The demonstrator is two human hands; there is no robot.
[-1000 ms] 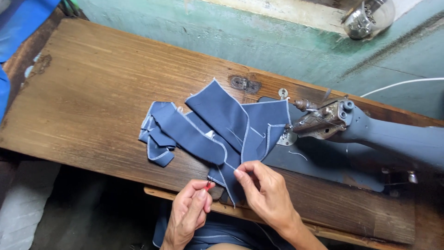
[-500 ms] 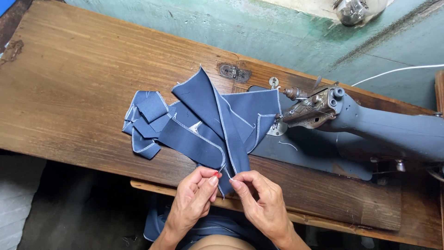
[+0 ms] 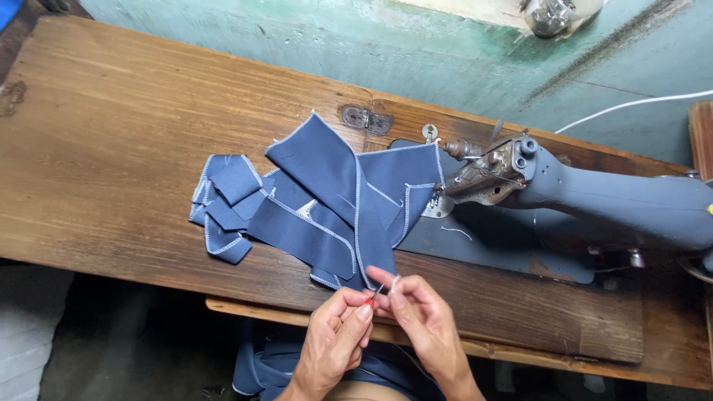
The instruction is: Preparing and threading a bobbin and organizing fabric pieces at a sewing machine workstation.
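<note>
Blue fabric pieces (image 3: pixel 327 212) with white stitched edges are spread in an overlapping heap on the wooden table (image 3: pixel 126 148), just left of the sewing machine (image 3: pixel 594 200). One long strip of the heap runs down toward the near edge of the table, where its lower end is met by both hands. The left hand (image 3: pixel 334 345) is held with its fingers curled and its thumb and forefinger pinched together on a small tool with a red handle (image 3: pixel 373 296), whose thin metal tip points up toward the strip's end. The right hand (image 3: pixel 423 323) is held just beside it, fingers bent, with thumb and forefinger closed on something pale and thin (image 3: pixel 394 281) at the strip's lower end; whether thread or cloth edge is gripped cannot be told. The two hands are touching or nearly touching at the fingertips, above the table's front edge.

The far right corner of the heap lies under the machine's needle area (image 3: pixel 438 197), on the dark grey base plate (image 3: pixel 505 245). A short loose white thread (image 3: pixel 454 232) is seen on that plate. A metal hinge (image 3: pixel 366 119) is set into the table behind the heap. More blue fabric (image 3: pixel 267 364) is seen below the table edge, by the person's lap. A white cable (image 3: pixel 631 108) runs along the green wall (image 3: pixel 297 37) behind the machine.
</note>
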